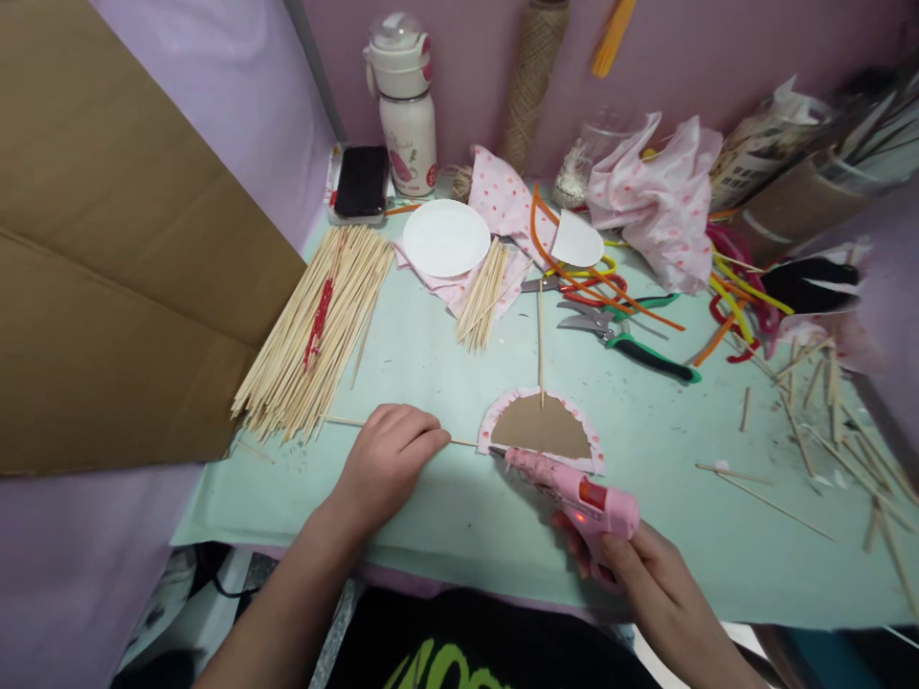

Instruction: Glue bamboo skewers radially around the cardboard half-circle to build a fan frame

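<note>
My left hand (393,461) is closed around a thin bamboo stick (463,441) lying sideways on the table. The right end of that stick meets the lower left corner of a cardboard half-circle (544,427) edged with pink dotted fabric. A second stick (541,335) stands out from the top of the half-circle, its lower end resting on the cardboard. In my right hand (646,574) is a pink glue gun (574,493) with an orange light on. The gun's nozzle points at the lower left corner, by the stick's end.
A big pile of bamboo sticks (323,330) lies at left beside a cardboard panel (136,258). Farther back are a white paper disc (446,238), a bottle (408,124) and a phone (361,182). Green-handled pruning shears (646,356) lie right of centre; cut stick pieces (833,392) litter the right.
</note>
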Action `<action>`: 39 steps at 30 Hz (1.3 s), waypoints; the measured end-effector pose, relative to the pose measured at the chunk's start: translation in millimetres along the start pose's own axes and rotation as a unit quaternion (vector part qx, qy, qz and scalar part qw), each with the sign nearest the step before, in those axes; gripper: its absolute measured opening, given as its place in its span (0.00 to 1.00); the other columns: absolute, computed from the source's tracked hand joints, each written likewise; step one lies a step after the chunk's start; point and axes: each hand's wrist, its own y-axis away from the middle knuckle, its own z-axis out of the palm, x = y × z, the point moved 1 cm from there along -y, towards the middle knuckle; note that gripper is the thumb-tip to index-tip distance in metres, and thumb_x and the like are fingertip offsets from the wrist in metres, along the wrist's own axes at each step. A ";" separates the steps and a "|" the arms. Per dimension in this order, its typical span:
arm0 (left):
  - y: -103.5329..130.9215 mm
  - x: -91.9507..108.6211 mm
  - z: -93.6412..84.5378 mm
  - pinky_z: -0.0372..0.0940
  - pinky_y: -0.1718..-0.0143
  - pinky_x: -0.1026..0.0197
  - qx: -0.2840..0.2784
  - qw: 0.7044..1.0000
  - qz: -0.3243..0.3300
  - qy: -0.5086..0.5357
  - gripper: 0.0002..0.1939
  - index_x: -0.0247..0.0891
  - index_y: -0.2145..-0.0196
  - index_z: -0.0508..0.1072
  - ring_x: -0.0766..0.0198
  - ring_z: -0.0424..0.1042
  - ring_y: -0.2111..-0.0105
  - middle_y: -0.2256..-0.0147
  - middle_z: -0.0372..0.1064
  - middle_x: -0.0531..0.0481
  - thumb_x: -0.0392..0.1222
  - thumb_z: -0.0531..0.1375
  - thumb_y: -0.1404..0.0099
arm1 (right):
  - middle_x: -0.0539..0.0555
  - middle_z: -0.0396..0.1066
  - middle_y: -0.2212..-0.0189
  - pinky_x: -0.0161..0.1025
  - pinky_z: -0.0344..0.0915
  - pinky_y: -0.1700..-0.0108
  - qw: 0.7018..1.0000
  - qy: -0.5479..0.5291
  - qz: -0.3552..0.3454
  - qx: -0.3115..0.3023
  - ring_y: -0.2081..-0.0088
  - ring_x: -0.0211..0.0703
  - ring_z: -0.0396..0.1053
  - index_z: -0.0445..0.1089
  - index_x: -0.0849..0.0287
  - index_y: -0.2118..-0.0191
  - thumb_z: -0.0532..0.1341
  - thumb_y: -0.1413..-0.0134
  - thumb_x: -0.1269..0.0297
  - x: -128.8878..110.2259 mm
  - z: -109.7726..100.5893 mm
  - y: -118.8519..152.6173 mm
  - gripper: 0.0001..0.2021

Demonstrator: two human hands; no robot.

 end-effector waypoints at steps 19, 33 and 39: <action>-20.0 30.1 13.1 0.63 0.68 0.57 -0.026 0.999 -0.017 -0.023 0.09 0.37 0.68 0.72 0.59 0.68 0.69 0.70 0.70 0.48 0.44 0.59 0.33 | 0.51 0.68 0.78 0.33 0.62 0.75 1.000 -0.028 -0.006 -0.009 0.76 0.39 0.64 0.69 0.58 0.70 0.51 0.35 0.49 5.7 -2.0 1.7 0.20; -23.7 29.0 14.1 0.66 0.66 0.60 -0.027 0.998 -0.038 0.029 0.05 0.36 0.67 0.72 0.61 0.70 0.68 0.70 0.71 0.47 0.34 0.56 0.33 | 0.49 0.65 0.77 0.32 0.61 0.75 0.998 -0.041 -0.028 -0.040 0.76 0.37 0.61 0.71 0.57 0.63 0.51 0.34 0.52 -10.7 -3.8 -4.3 0.17; -22.2 28.2 15.0 0.66 0.66 0.60 -0.020 0.999 -0.032 0.026 0.06 0.37 0.66 0.73 0.62 0.70 0.68 0.70 0.71 0.48 0.33 0.56 0.33 | 0.48 0.62 0.79 0.31 0.60 0.77 0.999 -0.040 -0.022 -0.025 0.77 0.36 0.58 0.65 0.57 0.73 0.52 0.35 0.51 -15.0 -1.8 -5.9 0.19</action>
